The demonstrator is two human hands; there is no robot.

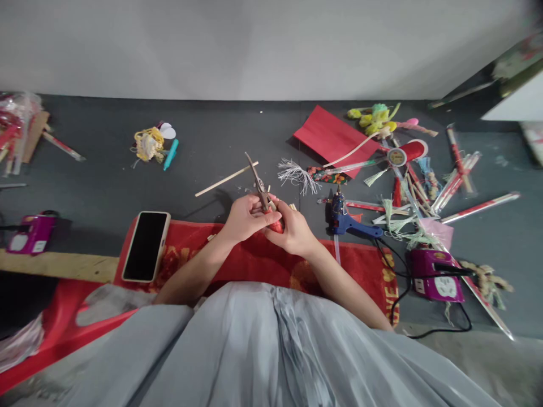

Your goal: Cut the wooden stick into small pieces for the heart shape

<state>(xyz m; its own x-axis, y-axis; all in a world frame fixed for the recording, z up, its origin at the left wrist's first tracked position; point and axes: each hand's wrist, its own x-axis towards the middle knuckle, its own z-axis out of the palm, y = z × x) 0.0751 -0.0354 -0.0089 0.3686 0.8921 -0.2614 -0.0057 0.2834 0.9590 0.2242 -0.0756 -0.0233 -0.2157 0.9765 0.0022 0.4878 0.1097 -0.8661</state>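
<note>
My left hand (244, 217) and my right hand (292, 229) meet over the red cloth (237, 263) in front of me. A pair of pliers (258, 181) with red handles is gripped between them, its open jaws pointing away from me. My right hand is wrapped round the red handles. My left hand pinches something small at the pliers' pivot; I cannot make it out. A thin wooden stick (225, 180) lies on the dark floor just beyond the pliers. A white tassel (294, 172) lies to the right of the jaws.
A phone (146, 245) lies face up at the left. A blue glue gun (345, 217) rests right of my hands, its cable running to a purple power strip (435, 277). Red paper (333, 135), tassels and several red-and-white sticks (458, 181) are scattered at the right.
</note>
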